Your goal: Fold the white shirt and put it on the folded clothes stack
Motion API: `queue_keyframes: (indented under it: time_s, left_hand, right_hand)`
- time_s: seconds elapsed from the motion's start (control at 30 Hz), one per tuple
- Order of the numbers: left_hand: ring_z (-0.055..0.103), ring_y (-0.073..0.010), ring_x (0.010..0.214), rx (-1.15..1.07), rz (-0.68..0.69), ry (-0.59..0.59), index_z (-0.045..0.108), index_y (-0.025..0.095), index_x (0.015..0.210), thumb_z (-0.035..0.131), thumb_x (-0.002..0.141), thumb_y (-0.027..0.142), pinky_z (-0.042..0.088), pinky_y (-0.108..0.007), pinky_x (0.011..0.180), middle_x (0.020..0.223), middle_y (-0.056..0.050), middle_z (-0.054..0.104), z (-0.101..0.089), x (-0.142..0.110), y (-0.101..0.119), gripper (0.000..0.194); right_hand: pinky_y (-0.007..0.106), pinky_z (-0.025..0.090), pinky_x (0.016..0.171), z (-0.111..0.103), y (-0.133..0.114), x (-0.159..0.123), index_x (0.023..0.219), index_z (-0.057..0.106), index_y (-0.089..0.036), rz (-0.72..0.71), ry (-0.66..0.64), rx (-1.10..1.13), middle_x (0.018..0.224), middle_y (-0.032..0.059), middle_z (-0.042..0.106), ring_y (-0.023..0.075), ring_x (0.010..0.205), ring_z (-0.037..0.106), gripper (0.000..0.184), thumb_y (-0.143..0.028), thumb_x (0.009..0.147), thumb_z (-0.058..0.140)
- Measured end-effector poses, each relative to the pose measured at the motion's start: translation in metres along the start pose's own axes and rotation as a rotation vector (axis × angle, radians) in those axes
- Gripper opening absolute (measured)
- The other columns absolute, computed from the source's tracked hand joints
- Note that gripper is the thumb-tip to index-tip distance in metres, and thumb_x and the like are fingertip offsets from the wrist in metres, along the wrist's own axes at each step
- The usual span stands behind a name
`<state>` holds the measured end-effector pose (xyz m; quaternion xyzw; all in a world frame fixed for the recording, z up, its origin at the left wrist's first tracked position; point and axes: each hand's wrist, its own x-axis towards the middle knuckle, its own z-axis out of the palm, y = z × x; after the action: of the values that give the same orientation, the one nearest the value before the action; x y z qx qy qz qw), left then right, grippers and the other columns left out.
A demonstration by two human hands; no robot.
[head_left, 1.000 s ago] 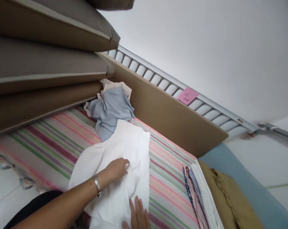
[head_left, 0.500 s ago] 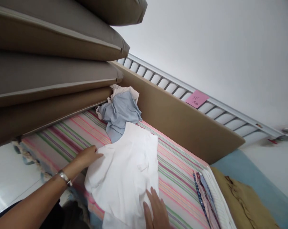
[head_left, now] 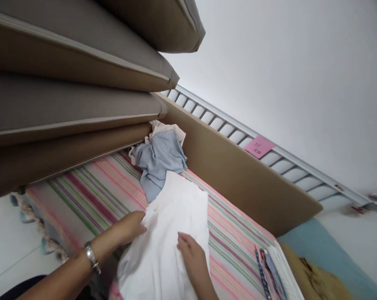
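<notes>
A white shirt (head_left: 171,216) lies spread on a striped bed cover, its far end touching a crumpled blue-grey garment (head_left: 161,156). My left hand (head_left: 133,227), with a silver bracelet at the wrist, is closed on the shirt's left edge. Over the middle of the shirt, my right hand (head_left: 193,256) has its fingers curled together against the cloth. The fingertips of both hands are partly hidden. A pale pinkish garment (head_left: 176,131) lies bunched behind the blue-grey one.
Thick grey-brown cushions (head_left: 72,100) are stacked at the left. A brown board (head_left: 238,175) stands along the far side, before a white railing with a pink note (head_left: 259,146). Folded clothes (head_left: 274,271) and a mustard cloth (head_left: 313,275) lie at the right on the striped cover (head_left: 91,196).
My right hand has moved up and left over the shirt, and its spread fingers have curled in. My left hand has drawn the shirt's left edge inward. The view has shifted slightly.
</notes>
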<state>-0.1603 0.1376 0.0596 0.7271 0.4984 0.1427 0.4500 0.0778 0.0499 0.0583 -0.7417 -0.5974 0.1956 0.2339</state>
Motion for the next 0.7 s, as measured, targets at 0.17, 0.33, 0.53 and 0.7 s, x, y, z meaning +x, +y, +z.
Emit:
queue_keyframes:
  time_s: [0.17, 0.33, 0.53, 0.7]
  left_hand:
    - [0.057, -0.0171, 0.056, -0.266, -0.003, -0.174, 0.055, 0.014, 0.085, 0.045, 0.059, 0.01, 0.042, -0.025, 0.043, 0.079, -0.003, 0.059, 0.013, -0.003, 0.018, 0.028]
    - [0.052, -0.0134, 0.056, -0.35, 0.065, -0.251, 0.054, 0.017, 0.081, 0.048, 0.057, 0.011, 0.037, -0.021, 0.042, 0.076, 0.0, 0.055, 0.033, 0.0, 0.019, 0.026]
    - [0.046, -0.0113, 0.059, -0.313, 0.088, -0.226, 0.053, 0.021, 0.078, 0.051, 0.06, 0.014, 0.029, -0.02, 0.046, 0.07, 0.003, 0.053, 0.056, 0.007, 0.018, 0.019]
    - [0.04, -0.0089, 0.056, -0.466, 0.149, -0.261, 0.053, 0.02, 0.076, 0.049, 0.057, 0.011, 0.023, -0.021, 0.047, 0.063, 0.006, 0.047, 0.07, 0.017, 0.052, 0.021]
  right_hand:
    - [0.027, 0.049, 0.08, 0.018, -0.07, 0.105, 0.116, 0.055, -0.014, 0.102, -0.069, -0.157, 0.103, 0.0089, 0.068, 0.017, 0.09, 0.065, 0.044, -0.042, 0.086, 0.038]
    - [0.041, 0.045, 0.085, 0.054, -0.092, 0.174, 0.116, 0.051, -0.01, 0.134, -0.015, -0.363, 0.107, 0.0186, 0.064, 0.0293, 0.103, 0.059, 0.054, -0.049, 0.078, 0.051]
    - [0.036, 0.046, 0.08, 0.063, -0.081, 0.207, 0.108, 0.054, -0.01, 0.187, -0.008, -0.46, 0.104, 0.0168, 0.065, 0.0232, 0.097, 0.062, 0.028, -0.019, 0.084, 0.043]
    - [0.034, 0.049, 0.08, 0.015, -0.043, 0.229, 0.101, 0.058, -0.015, 0.207, 0.02, -0.382, 0.101, 0.0061, 0.064, 0.0153, 0.09, 0.061, 0.026, -0.035, 0.088, 0.047]
